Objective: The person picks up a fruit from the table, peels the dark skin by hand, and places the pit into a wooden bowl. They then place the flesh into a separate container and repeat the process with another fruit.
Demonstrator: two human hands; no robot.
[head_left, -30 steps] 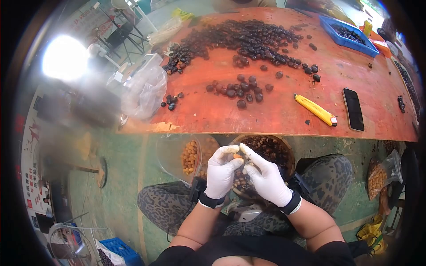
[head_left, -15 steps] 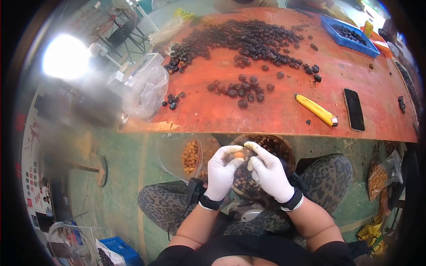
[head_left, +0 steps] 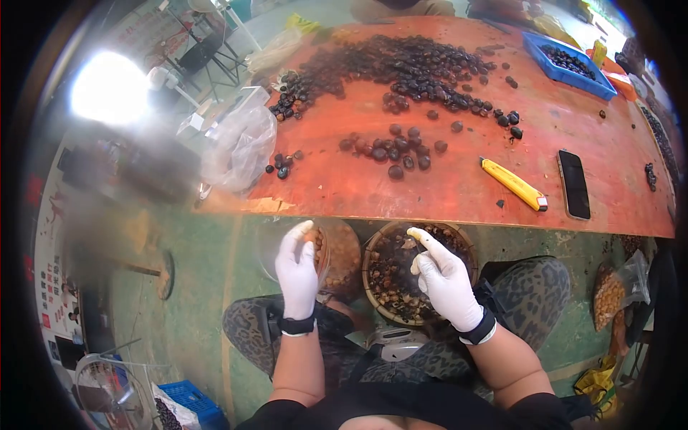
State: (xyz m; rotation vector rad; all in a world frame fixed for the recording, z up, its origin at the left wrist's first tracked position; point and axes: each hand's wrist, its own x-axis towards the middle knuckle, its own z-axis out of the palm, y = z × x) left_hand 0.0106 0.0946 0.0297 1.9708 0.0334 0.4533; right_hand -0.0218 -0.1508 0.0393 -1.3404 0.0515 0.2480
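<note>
My left hand [head_left: 296, 276], in a white glove, is over a clear plastic container [head_left: 264, 266] of orange kernels. A round orange kernel [head_left: 310, 233] shows at its fingertips, with the thumb and index finger curled about it. To the right, my right hand [head_left: 446, 283], also gloved, hangs over a round woven basket [head_left: 368, 278] of dark peel and shell scraps. Its index finger is stretched out, apart from the thumb, and I see nothing clear between them. The index tip is stained yellow.
On the red table [head_left: 330, 193] lie a large heap of dark round fruits [head_left: 401, 61], a smaller cluster [head_left: 394, 148], a yellow utility knife [head_left: 513, 184] and a phone [head_left: 573, 184]. A plastic bag [head_left: 240, 150] sits left; a blue tray [head_left: 566, 68] stands far right.
My hands have moved apart. The left one has gone left from above the basket to the container, with the orange kernel. The right one has shifted slightly right.
</note>
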